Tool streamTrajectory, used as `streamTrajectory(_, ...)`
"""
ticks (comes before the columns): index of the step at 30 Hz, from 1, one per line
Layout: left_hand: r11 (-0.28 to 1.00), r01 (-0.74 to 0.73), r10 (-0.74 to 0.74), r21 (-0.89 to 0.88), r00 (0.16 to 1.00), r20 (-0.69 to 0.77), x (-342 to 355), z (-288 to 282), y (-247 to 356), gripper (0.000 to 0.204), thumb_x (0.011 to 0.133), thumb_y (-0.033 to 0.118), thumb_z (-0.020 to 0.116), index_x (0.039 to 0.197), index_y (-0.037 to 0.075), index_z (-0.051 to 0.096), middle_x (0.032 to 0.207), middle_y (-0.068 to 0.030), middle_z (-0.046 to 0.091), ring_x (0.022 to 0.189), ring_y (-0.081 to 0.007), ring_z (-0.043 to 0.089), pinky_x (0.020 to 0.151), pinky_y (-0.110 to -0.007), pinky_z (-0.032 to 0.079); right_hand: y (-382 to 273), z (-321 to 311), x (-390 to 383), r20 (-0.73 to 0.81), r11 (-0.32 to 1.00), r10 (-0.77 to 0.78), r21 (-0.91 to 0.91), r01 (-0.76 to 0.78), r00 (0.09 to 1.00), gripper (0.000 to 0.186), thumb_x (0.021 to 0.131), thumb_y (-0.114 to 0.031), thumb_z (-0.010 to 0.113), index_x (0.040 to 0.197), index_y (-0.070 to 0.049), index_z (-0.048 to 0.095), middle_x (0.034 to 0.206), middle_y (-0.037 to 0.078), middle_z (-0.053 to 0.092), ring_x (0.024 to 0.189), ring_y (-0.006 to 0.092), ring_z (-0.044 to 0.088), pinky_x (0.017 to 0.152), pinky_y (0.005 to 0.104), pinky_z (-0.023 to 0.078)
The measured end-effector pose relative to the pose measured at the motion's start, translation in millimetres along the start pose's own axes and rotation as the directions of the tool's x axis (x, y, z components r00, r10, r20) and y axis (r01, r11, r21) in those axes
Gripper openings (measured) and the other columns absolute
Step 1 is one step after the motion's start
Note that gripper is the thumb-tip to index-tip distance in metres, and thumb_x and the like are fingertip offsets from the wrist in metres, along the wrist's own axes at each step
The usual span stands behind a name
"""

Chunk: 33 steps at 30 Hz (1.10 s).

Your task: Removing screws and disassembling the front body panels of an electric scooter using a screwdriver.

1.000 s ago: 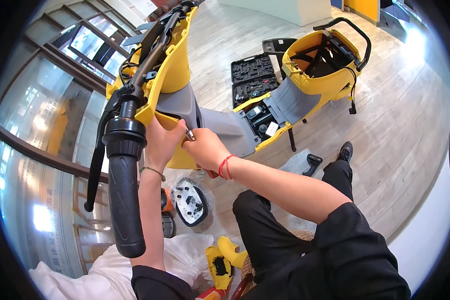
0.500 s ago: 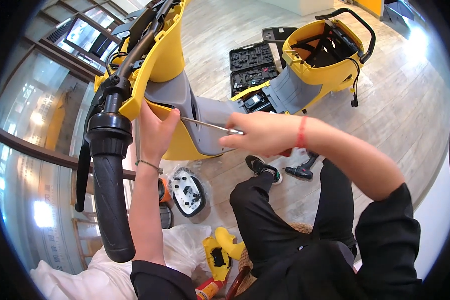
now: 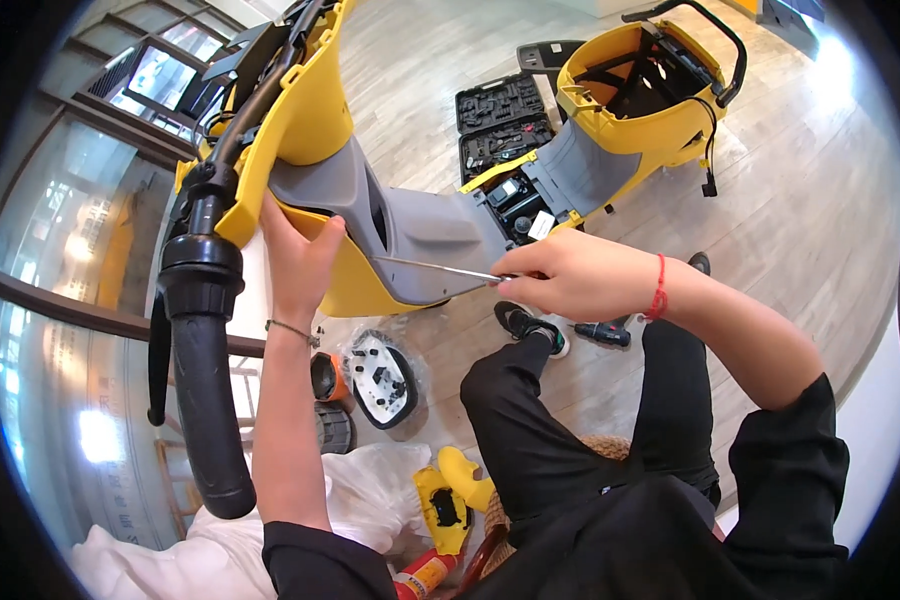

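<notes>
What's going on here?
Someone is working on a partly stripped yellow-and-grey scooter. The left hand is at the edge of the yellow lower front panel; the right hand holds a screwdriver, its tip near that panel. Can't tell if the tip touches. The footboard bay is open, and a power drill lies on the floor.

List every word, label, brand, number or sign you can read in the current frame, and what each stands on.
No text reads clearly enough to quote.
Window glass, left: faint lettering, too blurred.
White label in the open floor of the scooter: too small.
Red-and-yellow item, bottom: markings too small and blurred.
</notes>
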<state>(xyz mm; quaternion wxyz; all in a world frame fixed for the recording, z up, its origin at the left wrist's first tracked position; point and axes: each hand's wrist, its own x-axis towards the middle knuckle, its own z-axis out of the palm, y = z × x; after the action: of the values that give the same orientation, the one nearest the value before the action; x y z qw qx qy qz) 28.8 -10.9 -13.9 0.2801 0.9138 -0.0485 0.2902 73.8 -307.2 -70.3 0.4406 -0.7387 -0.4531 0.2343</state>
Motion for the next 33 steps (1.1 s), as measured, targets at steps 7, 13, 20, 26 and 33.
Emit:
streamTrajectory(7, 0.99, 0.13, -0.13, -0.059, 0.991, 0.002, -5, 4, 6, 0.086, 0.075, 0.002, 0.059, 0.145, 0.0, 0.01, 0.137, -0.0125, 0.033, 0.122, -0.0208, 0.039, 0.103, -0.032, 0.031, 2, -9, 15, 0.003, 0.999, 0.04, -0.004, -0.04, 0.999, 0.027, 0.088, -0.023, 0.05, 0.095, -0.001, 0.065, 0.075, 0.02, 0.063, 0.073, 0.0345, 0.062, 0.072, 0.04, 0.048)
streamTrajectory(13, 0.978, 0.185, -0.188, -0.097, 0.982, -0.017, -8, 4, 13, 0.09, 0.071, 0.004, 0.061, 0.145, 0.001, 0.01, 0.142, -0.0126, 0.027, 0.13, -0.0229, 0.03, 0.11, -0.034, 0.02, 10, -24, 29, 0.008, 0.974, -0.025, -0.227, 0.027, 1.0, 0.025, 0.087, -0.02, 0.049, 0.088, -0.003, 0.067, 0.077, 0.019, 0.064, 0.075, 0.0356, 0.063, 0.075, 0.0417, 0.05)
streamTrajectory(20, 0.962, 0.213, -0.223, -0.17, 0.974, -0.04, -5, 9, 24, 0.087, 0.07, -0.001, 0.057, 0.145, 0.003, 0.014, 0.138, -0.0104, 0.031, 0.127, -0.0225, 0.035, 0.107, -0.034, 0.026, 36, 38, 15, -0.261, 0.853, -0.317, -0.499, 0.154, 0.912, 0.024, 0.076, -0.01, 0.055, 0.098, 0.0, 0.057, 0.064, 0.013, 0.058, 0.056, 0.0297, 0.063, 0.049, 0.0381, 0.05)
streamTrajectory(26, 0.956, 0.232, -0.242, -0.18, 0.97, -0.034, -8, 11, 25, 0.082, 0.071, -0.003, 0.053, 0.144, -0.002, 0.017, 0.14, -0.0125, 0.031, 0.13, -0.0223, 0.032, 0.11, -0.032, 0.02, 58, 71, 21, -0.256, 0.947, -0.177, 0.219, 0.235, 0.95, 0.026, 0.088, -0.018, 0.054, 0.107, -0.002, 0.058, 0.066, 0.019, 0.059, 0.062, 0.0356, 0.06, 0.056, 0.0427, 0.047)
streamTrajectory(33, 0.958, 0.207, -0.222, -0.198, 0.973, -0.06, -10, 15, 25, 0.081, 0.071, -0.001, 0.053, 0.144, -0.003, 0.018, 0.139, -0.0133, 0.033, 0.128, -0.0229, 0.034, 0.109, -0.032, 0.022, 59, 58, 23, -0.254, 0.898, -0.164, 0.361, 0.251, 0.953, 0.024, 0.089, -0.019, 0.055, 0.105, -0.002, 0.062, 0.067, 0.02, 0.06, 0.063, 0.0368, 0.06, 0.059, 0.0431, 0.046)
